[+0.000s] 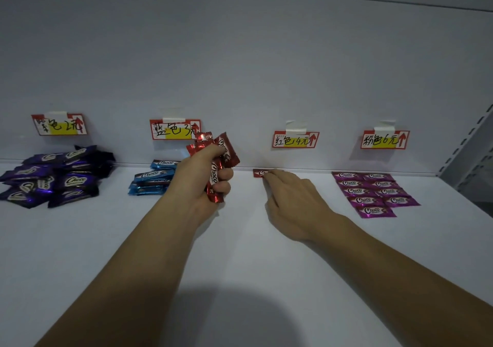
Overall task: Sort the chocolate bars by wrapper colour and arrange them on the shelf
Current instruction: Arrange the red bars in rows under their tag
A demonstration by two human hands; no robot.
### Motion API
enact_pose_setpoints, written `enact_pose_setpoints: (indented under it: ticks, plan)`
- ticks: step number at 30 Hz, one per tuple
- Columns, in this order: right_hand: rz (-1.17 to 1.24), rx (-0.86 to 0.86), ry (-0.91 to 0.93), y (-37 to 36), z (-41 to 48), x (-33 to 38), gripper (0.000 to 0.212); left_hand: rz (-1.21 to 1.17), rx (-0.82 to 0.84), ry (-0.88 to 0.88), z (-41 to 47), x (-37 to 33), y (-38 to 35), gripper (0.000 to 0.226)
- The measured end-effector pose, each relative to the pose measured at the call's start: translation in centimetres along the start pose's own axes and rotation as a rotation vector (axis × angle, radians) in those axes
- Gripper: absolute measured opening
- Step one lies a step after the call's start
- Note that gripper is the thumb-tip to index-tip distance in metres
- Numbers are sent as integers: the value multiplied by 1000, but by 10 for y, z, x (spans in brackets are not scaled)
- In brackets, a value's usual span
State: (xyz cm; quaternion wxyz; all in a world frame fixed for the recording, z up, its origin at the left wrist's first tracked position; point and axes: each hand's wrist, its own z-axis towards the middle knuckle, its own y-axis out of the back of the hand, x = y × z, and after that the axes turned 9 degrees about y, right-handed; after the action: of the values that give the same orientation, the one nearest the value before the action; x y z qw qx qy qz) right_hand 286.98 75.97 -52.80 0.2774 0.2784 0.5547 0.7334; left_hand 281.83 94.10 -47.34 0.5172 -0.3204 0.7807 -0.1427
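Observation:
My left hand (205, 176) grips a bunch of red-wrapped chocolate bars (222, 157) above the white shelf (240, 253). A single red bar (259, 173) lies flat against the back wall, under the red price label (294, 139). My right hand (290, 202) rests on the shelf with its fingertips on that bar, hiding most of it. Dark purple bars (53, 178) are heaped at the far left. A small stack of blue bars (153, 178) sits beside my left hand. Pink bars (376, 192) lie in neat rows at the right.
Four taped price labels hang on the back wall, one above each colour group. A metal shelf upright (472, 143) with slots stands at the right edge. My head's shadow falls on the shelf front.

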Motion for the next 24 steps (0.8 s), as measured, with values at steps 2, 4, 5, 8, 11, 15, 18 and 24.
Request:
enact_pose_setpoints:
  ticks: [2,4,5,8,11,15,18,24]
  plan:
    - [7,27,-12,2,2,-1,49,32,-25,13,1,0,1,6]
    - [13,58,-19,4,3,-1,52,94,-42,11,1,2,1,8]
    - [13,70,-13,3,4,-1,51,124,-53,-4,1,4,2,9]
    - [120,-29,17,2,3,-2,44,229,-77,-71,4,8,4,8]
    - [617,-403,-26,17,4,5,28,359,-101,-120,6,15,4,11]
    - [1004,-519,42,42,3,12,19,435,-41,-130,1,28,-4,18]
    - [920,-545,-32,45,5,-2,29,483,-51,-93,-2,34,-9,20]
    - [249,-406,-194,42,0,-60,25,261,46,36,3,40,-15,21]
